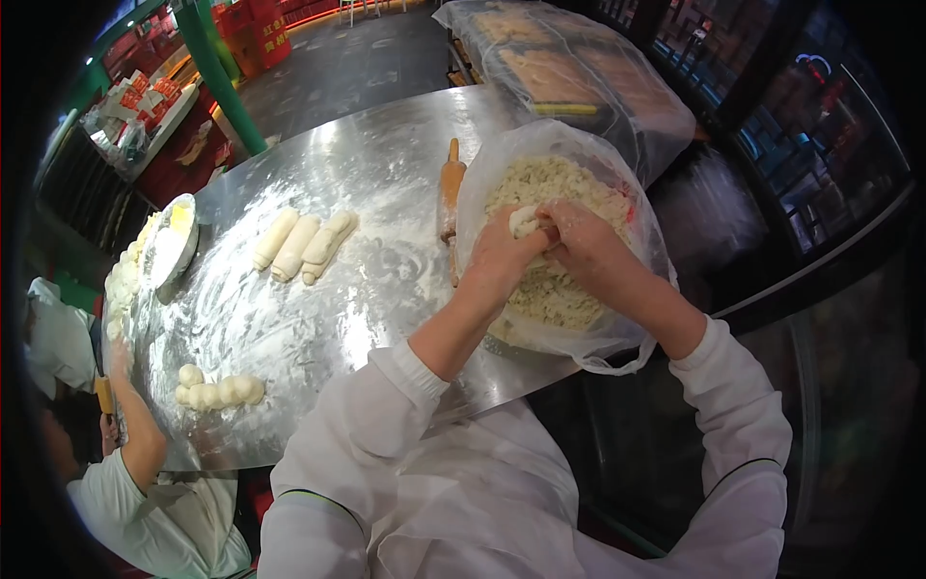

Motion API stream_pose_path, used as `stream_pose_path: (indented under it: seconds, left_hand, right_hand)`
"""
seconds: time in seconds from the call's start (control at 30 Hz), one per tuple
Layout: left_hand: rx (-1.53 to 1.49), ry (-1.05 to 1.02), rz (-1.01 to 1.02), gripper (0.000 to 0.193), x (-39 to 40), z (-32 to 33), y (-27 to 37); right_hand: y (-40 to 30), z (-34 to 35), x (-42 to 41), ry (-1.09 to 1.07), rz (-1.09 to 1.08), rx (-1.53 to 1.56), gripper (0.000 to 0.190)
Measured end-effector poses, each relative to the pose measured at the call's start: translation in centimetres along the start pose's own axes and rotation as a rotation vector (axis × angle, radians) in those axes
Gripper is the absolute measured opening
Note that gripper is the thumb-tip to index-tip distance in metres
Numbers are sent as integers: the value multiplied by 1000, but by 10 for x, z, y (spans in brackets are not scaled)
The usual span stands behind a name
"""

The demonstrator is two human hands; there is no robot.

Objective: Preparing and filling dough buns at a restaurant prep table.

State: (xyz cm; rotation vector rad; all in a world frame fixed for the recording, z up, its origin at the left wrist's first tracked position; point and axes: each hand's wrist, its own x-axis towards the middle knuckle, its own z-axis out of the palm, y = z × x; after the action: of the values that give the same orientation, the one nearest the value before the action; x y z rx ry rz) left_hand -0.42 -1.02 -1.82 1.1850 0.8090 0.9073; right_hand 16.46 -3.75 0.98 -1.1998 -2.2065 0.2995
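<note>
Both my hands are together above a container lined with a clear plastic bag (477,181), which holds a crumbly pale filling (542,174). My left hand (503,250) cups a small piece of white dough (522,221). My right hand (582,239) pinches the same dough at its edge; the fingertips partly hide it. A wooden rolling pin (452,184) lies on the steel table just left of the bag, its lower end partly covered. Farther left, several floury dough rolls (295,250) lie side by side.
On the floured steel table (391,289), a row of dough balls (221,392) lies near the front edge. A metal bowl (170,242) and more dough pieces (123,282) are at the far left, by a co-worker's arm (137,420). Plastic-covered trays (557,72) stand behind.
</note>
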Motion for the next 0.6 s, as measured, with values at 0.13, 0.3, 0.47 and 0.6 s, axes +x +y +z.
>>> stream_pose_path:
  seconds: [0.13,0.3,0.47,0.6]
  left_hand:
    - [27,16,-24,41,0,-1,3]
    - [-339,-14,14,37,2,-2,2]
    - [-403,-39,-43,36,1,-4,-1]
    - [-452,-102,-43,41,0,-5,1]
  right_hand:
    - [-20,-11,1,27,237,153,34]
    - [30,-27,-12,-44,211,-14,23]
    - [9,-28,-12,76,163,-62,19]
    - [3,-24,-13,132,94,-92,20]
